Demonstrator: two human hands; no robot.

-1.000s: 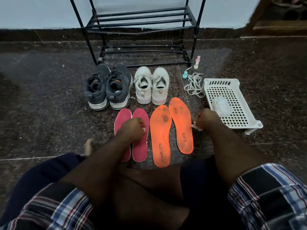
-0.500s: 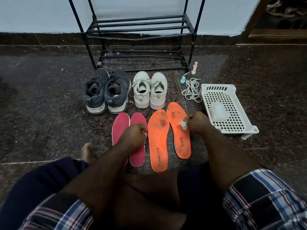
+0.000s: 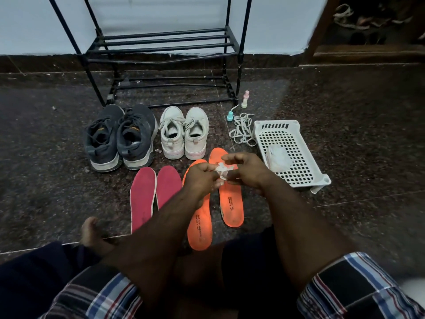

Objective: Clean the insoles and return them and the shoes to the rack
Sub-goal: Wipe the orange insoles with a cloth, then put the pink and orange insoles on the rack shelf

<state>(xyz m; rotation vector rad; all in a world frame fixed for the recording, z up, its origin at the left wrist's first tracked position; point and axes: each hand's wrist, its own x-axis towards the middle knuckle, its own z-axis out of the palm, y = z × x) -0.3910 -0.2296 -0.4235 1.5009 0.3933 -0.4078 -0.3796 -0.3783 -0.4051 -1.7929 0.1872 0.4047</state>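
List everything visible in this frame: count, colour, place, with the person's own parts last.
shoe rack: one, black, against the wall
dark shoes: two, grey, floor before the rack, left
white shoes: two, right of the dark shoes
pink insoles: two, below the dark shoes
orange insoles: two, right of the pink insoles
laces: pale bundle beside the basket
basket: one, white, floor at right
small bottles: pastel, near the rack's right leg
wipe: one, white, pinched by both hands
left hand: grips the wipe
right hand: grips the wipe
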